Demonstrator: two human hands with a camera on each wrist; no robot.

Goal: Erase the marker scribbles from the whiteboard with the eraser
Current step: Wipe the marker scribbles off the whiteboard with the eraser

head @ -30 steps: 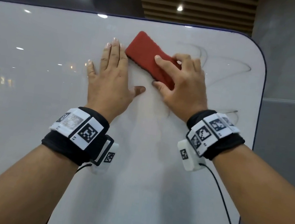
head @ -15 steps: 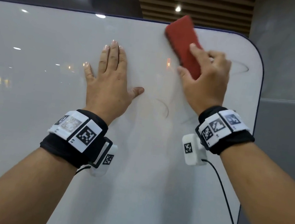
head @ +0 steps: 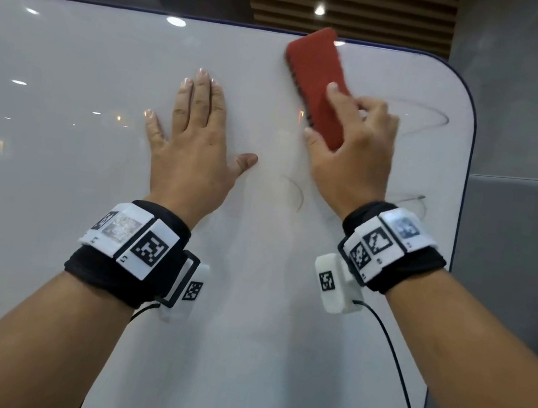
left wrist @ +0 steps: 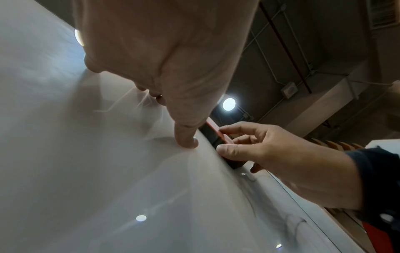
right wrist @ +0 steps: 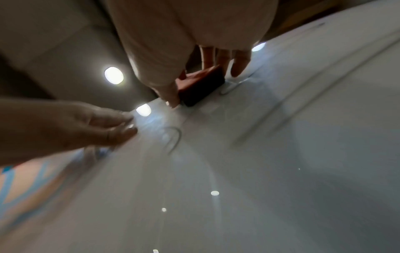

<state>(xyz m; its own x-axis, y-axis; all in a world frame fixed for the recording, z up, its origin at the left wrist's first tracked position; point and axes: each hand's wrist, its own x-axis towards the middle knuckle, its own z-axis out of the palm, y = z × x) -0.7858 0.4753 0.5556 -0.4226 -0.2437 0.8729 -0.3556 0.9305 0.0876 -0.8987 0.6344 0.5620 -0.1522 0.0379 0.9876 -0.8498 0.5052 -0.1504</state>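
Note:
A red eraser [head: 315,82] lies tilted against the whiteboard [head: 60,157] near its top edge. My right hand [head: 348,146] grips the eraser's lower end between thumb and fingers; the same grip shows in the right wrist view on the eraser [right wrist: 201,87]. My left hand [head: 193,144] rests flat on the board to the left, fingers straight and spread. Thin marker scribbles remain: a loop [head: 428,119] right of the eraser, a curl [head: 296,197] below my right hand, and a line [head: 410,199] near the right edge.
The whiteboard's rounded top right corner [head: 464,86] and dark-trimmed right edge [head: 465,183] are close to my right hand. A grey wall [head: 529,136] stands behind. A cable [head: 399,371] hangs from the right wrist device.
My right hand swept the eraser up and to the right, then back slightly left; the scribbles near the top middle are gone. My left hand has stayed flat in place.

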